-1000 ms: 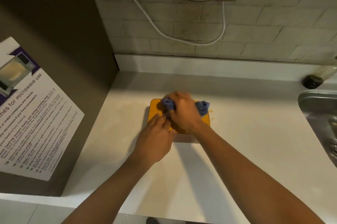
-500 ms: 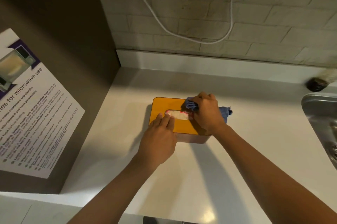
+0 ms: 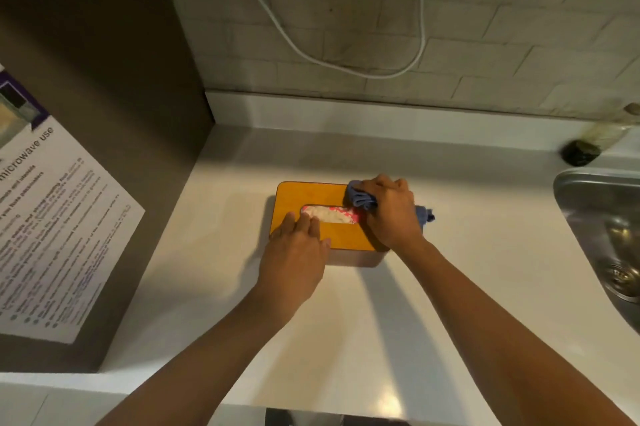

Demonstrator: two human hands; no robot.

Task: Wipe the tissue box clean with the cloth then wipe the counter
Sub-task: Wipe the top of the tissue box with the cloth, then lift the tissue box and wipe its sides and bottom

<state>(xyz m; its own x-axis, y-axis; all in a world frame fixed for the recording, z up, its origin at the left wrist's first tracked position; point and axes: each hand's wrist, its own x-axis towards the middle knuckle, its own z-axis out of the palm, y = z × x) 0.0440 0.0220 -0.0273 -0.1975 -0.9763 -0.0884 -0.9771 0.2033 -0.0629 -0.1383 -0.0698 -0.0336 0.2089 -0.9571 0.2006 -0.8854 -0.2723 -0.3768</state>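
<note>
Bare counter [image 3: 398, 339] in front of tissue box [image 3: 311, 197] & to its right, up to sink [image 3: 588, 203]. Left blocked by brown cabinet wall [image 3: 104, 79]; bottle [image 3: 595, 139] lying at back-right corner.

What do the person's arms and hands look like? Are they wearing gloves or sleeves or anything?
No gloves and no sleeves show. Both forearms are bare all the way from the bottom edge of the picture up to the wrists. The left hand and the right hand are bare too. I see no watch, bracelet or ring on them, though the picture is a little blurry for tiny things.
</note>
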